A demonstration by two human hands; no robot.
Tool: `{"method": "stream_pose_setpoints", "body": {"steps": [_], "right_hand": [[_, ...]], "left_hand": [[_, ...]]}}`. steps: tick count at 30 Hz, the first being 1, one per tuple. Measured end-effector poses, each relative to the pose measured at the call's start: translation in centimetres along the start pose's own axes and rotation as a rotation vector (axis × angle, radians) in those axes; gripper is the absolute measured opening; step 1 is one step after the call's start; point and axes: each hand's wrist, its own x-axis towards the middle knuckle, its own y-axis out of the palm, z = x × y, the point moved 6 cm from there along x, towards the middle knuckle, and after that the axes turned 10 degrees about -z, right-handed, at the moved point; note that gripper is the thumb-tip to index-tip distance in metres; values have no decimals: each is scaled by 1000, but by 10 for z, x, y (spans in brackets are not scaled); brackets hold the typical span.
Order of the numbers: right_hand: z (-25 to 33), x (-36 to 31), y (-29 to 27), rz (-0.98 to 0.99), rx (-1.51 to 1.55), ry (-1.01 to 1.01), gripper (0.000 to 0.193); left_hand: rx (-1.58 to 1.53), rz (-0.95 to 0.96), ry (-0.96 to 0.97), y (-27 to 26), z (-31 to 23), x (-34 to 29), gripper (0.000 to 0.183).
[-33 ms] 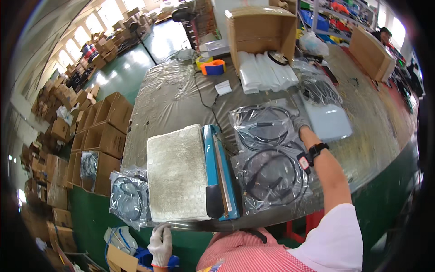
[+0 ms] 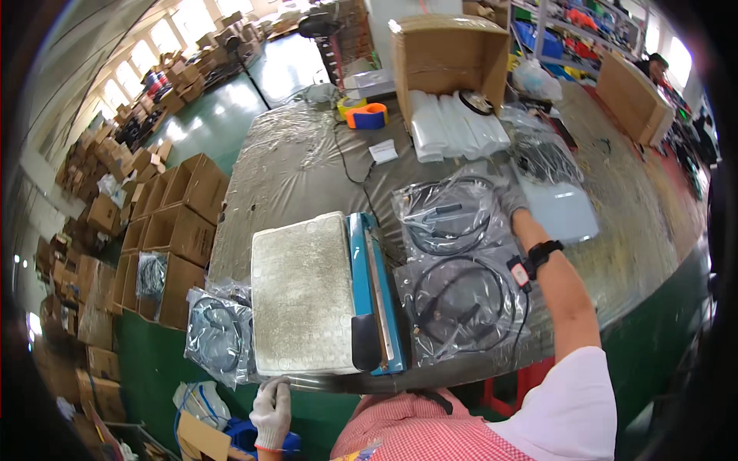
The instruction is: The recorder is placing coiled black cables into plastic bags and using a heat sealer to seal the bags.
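My right hand (image 2: pixel 510 200), in a grey glove, is closed on the right edge of a clear plastic bag holding a coiled black cable (image 2: pixel 447 220). Nearer to me lies another bagged coil of cable (image 2: pixel 465 306). Beside my right hand is a stack of flat translucent bags (image 2: pixel 560 209). My left hand (image 2: pixel 270 413), in a white glove, hangs at the table's front edge with its fingers curled and nothing visible in them. A blue sealing machine (image 2: pixel 378 296) stands against a worn pale block (image 2: pixel 301 296).
More bagged cables (image 2: pixel 215 334) lie at the table's left front corner. An open cardboard box (image 2: pixel 450 58) with white rolls (image 2: pixel 453 127) stands at the back. Cartons (image 2: pixel 173 238) are on the floor to the left. A person (image 2: pixel 655 67) is at the far right.
My right hand has shifted slightly, and the upper cable bag's plastic has moved a little at its right edge. The whole view has shifted slightly. My left hand stays at the table's edge.
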Motion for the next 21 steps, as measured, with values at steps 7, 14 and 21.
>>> {"method": "stream_pose_setpoints", "body": {"steps": [7,14,21], "right_hand": [[246,-37,-53,478,1060,84,20],[419,-159,-161,813,918,-488,31],[465,-252,-179,425,332,-908,29]], "left_hand": [[-169,178,109,26,-76,54,21],[-795,280,254,28,-119,116,45],[-1010,653,180,-32,-142,159,57]]}}
